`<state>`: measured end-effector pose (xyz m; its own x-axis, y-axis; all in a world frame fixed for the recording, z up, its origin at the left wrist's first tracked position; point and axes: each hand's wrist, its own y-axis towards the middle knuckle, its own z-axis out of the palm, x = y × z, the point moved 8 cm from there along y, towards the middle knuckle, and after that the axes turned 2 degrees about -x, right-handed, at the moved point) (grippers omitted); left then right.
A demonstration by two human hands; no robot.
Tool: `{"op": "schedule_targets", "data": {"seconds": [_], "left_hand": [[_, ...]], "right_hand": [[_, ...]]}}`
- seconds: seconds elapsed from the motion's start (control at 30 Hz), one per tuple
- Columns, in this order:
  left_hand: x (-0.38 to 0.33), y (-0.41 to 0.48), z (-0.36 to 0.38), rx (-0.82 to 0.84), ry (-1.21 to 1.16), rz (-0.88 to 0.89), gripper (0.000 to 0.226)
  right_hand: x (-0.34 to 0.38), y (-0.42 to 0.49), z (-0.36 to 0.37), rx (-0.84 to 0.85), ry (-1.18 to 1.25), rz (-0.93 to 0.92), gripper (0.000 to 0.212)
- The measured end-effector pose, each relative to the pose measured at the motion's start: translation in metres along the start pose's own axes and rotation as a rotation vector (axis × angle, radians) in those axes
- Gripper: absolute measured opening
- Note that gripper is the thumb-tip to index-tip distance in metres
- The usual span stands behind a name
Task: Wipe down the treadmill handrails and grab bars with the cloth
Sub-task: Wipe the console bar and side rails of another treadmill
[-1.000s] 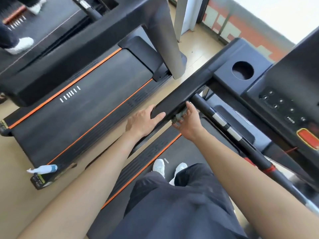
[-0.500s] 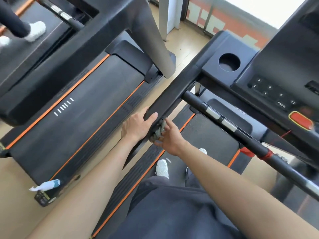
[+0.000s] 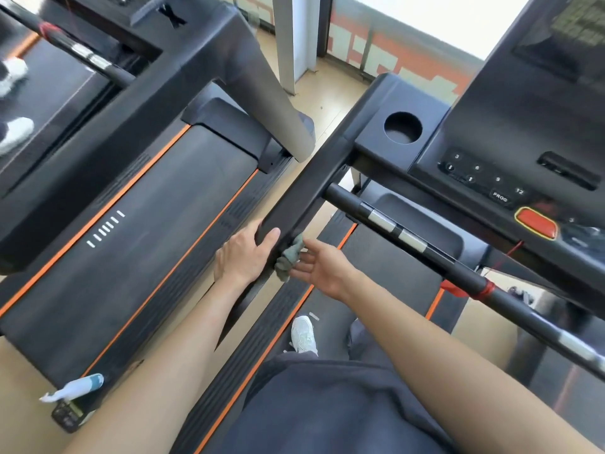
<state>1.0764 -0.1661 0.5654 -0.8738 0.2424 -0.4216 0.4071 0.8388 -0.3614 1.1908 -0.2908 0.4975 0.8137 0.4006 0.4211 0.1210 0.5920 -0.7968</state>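
Note:
I stand on a black treadmill with orange trim. Its left handrail [image 3: 311, 188] runs from the console down toward me. My left hand [image 3: 244, 253] wraps over the rail's near end, thumb on top. A small grey-green cloth [image 3: 289, 257] hangs bunched against the rail's inner side. My right hand [image 3: 322, 265] presses it there with extended fingers, palm turned up. A round black grab bar [image 3: 425, 247] with silver sensor bands crosses in front of me, right of both hands.
The console [image 3: 510, 158] with a cup hole, number buttons and a red stop button is at upper right. A second treadmill [image 3: 137, 231] lies left, with a spray bottle [image 3: 73, 388] on its rear corner. Another person's white shoes [image 3: 13, 132] show far left.
Both hands have slid down the left handrail toward its near end with the cloth. My right hand's fingers have loosened from a pinch to an extended press.

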Motion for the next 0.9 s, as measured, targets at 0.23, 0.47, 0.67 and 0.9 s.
{"op": "schedule_targets", "data": {"seconds": [0.23,0.47,0.67,0.9], "left_hand": [[0.003,0.001,0.0,0.003,-0.005,-0.002,0.067],[0.004,0.003,-0.002,-0.038,-0.008,-0.005,0.066],[0.006,0.004,-0.003,-0.056,0.002,-0.007,0.066],[0.004,0.003,-0.006,-0.097,-0.026,0.014,0.064]], "right_hand": [[0.117,-0.047,-0.015,-0.058,-0.096,-0.352,0.031],[0.203,-0.093,0.0,-0.331,-1.212,-1.136,0.025],[0.155,-0.036,-0.014,-0.122,-1.724,-0.84,0.025],[0.191,-0.042,-0.01,-0.425,-1.346,-0.876,0.03]]}}
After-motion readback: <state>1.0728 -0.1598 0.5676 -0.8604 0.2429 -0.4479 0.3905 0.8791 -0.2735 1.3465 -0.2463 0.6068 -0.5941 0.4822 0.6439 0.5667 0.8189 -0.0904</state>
